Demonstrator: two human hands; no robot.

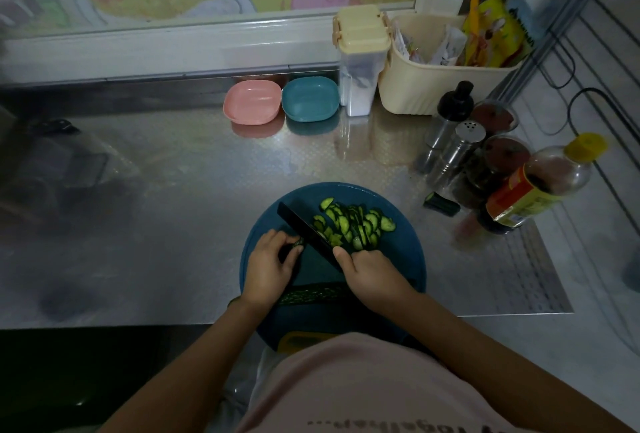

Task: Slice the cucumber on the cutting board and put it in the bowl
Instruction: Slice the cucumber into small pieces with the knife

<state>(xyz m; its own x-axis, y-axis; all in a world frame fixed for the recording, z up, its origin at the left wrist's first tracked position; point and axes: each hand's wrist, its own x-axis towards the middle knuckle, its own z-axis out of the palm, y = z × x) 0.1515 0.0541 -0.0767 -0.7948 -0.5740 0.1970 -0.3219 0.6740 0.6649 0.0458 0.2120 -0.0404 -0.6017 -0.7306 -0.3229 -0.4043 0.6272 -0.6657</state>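
Our left grip [268, 259] pinches a short cucumber stub [297, 243] on the cutting board [408, 259]; our right grip [367, 271] clasps the knife [304, 226]. We should tuck the fingertips [296, 249] back, cut thin, then carry the slices [353, 223] to a bowl [310, 98] well apart across the surface [173, 173].

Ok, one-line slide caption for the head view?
Right hand cuts with the knife, left hand pins the cucumber stub on the blue board, slices piled right of the blade.

A person wears a pale pink top [363, 380] with dark printed lettering [398, 427], upside down and partly cut off. Arms are bare from left hand [268, 264] and right hand [372, 277] upward.
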